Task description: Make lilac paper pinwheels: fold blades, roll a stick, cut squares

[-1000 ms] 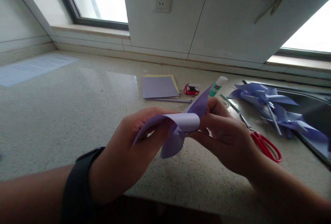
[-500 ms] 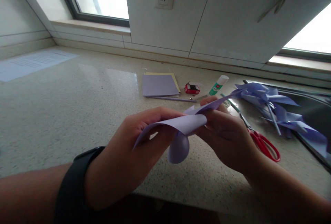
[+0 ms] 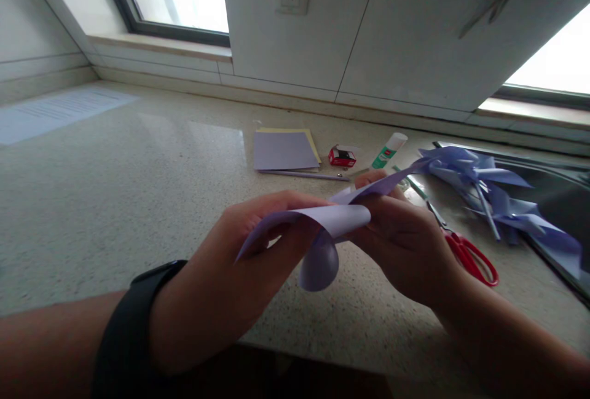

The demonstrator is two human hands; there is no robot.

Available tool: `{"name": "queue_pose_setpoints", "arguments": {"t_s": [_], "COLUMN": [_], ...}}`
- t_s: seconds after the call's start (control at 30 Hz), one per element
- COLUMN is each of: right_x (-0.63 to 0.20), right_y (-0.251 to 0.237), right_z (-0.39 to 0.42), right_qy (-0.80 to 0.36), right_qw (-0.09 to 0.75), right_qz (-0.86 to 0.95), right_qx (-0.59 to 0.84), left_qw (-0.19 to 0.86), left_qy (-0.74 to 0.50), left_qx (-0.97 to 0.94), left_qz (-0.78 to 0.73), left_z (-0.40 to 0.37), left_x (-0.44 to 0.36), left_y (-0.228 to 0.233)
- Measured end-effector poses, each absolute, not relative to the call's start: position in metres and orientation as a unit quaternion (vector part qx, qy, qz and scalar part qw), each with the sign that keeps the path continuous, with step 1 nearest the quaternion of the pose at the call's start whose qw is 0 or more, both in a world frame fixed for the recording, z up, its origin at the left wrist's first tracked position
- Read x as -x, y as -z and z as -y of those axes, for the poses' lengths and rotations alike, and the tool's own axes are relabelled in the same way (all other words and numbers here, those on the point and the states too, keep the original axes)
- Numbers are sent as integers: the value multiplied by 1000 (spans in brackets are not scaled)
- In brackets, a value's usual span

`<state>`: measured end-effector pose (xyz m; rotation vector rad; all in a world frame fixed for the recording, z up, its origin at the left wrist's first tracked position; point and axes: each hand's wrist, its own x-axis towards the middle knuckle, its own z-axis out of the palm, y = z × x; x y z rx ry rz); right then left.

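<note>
A lilac paper pinwheel (image 3: 338,219) with curled blades is held between both hands above the counter's front edge. My left hand (image 3: 249,264), wearing a black watch on the wrist, pinches the paper between thumb and fingers on the left. On the other side, my right hand (image 3: 405,242) is closed on the paper near its middle; its fingertips are partly hidden behind the blades. One rounded blade hangs below, and a long one points up to the right. Red-handled scissors (image 3: 470,257) lie just right of my right hand.
Finished purple pinwheels (image 3: 488,177) lie by the dark sink edge at right. Behind the hands are a glue stick (image 3: 389,150), a small red box (image 3: 342,155), a stack of lilac and yellow paper (image 3: 286,150) and a thin stick (image 3: 304,174). A printed sheet (image 3: 64,113) lies far left.
Both hands stay almost in place with the paper gripped. The curled paper has shifted very slightly between them.
</note>
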<state>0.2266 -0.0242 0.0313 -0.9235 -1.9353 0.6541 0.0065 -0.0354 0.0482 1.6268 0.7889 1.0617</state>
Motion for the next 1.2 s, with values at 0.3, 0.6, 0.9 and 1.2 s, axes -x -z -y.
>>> {"name": "queue_pose_setpoints", "arguments": {"t_s": [0.3, 0.6, 0.9, 1.2], "right_x": [-229, -233, -237, -234], "right_y": [-27, -32, -35, -34], "right_z": [25, 24, 28, 27], "right_qy": [-306, -291, -267, -272], "right_qw": [437, 440, 434, 430], "right_qz": [757, 784, 799, 803], "right_qx": [376, 327, 318, 311], "left_qw": [534, 559, 556, 543], "left_qy": [-445, -458, -461, -457], "left_qx": [-634, -610, -609, -629], "left_qz": [-339, -324, -327, -318], "left_z": [37, 45, 49, 51], "left_x": [-10, -11, -5, -4], "left_y": [-57, -62, -60, -60]}}
